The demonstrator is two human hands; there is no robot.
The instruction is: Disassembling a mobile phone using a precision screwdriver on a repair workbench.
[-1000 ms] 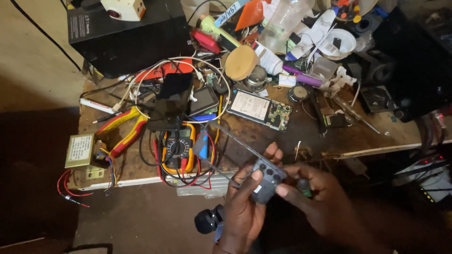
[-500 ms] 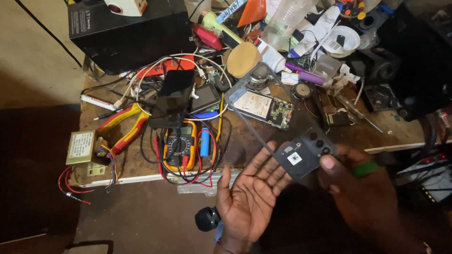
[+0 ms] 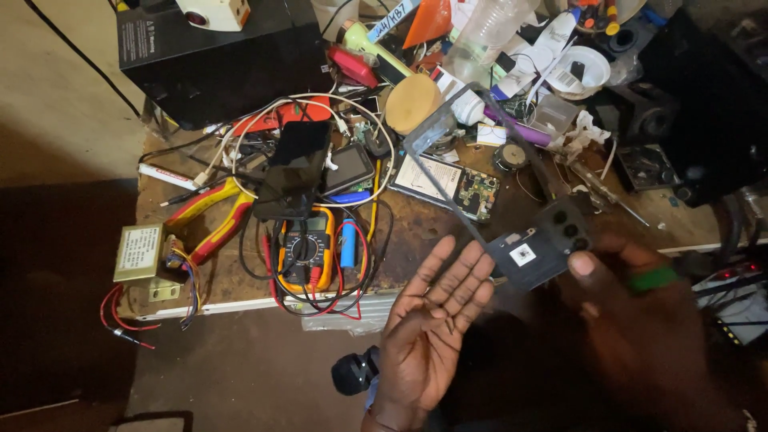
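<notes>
1. Right hand (image 3: 640, 320) grips a small dark grey remote-like device (image 3: 540, 246) by its right end, thumb on top near its round buttons; the device is tilted and held in the air over the bench's front edge.
2. A square white sticker sits on the device's face. A thin dark strip runs up-left from the device towards the clutter; can't tell if it is joined to it.
3. Green band on one finger of the right hand.
4. Left hand (image 3: 428, 328) is spread flat, palm up, fingers together, holding nothing. It sits just left of and below the device; fingertips near its lower left corner, contact unclear.
5. Bench (image 3: 416, 232) is wooden, worn and heavily cluttered.
6. Orange multimeter (image 3: 306, 248) lies left of the hands, black and red leads looped around it, with a blue cylindrical cell just beside it.
7. Red-and-yellow pliers (image 3: 212, 216) further left; small transformer (image 3: 142, 256) with coloured wires at the bench's left edge.
8. Bare circuit board (image 3: 478, 194) above the device; round tan disc (image 3: 412, 102) further back; black box (image 3: 216, 60) at back left.
</notes>
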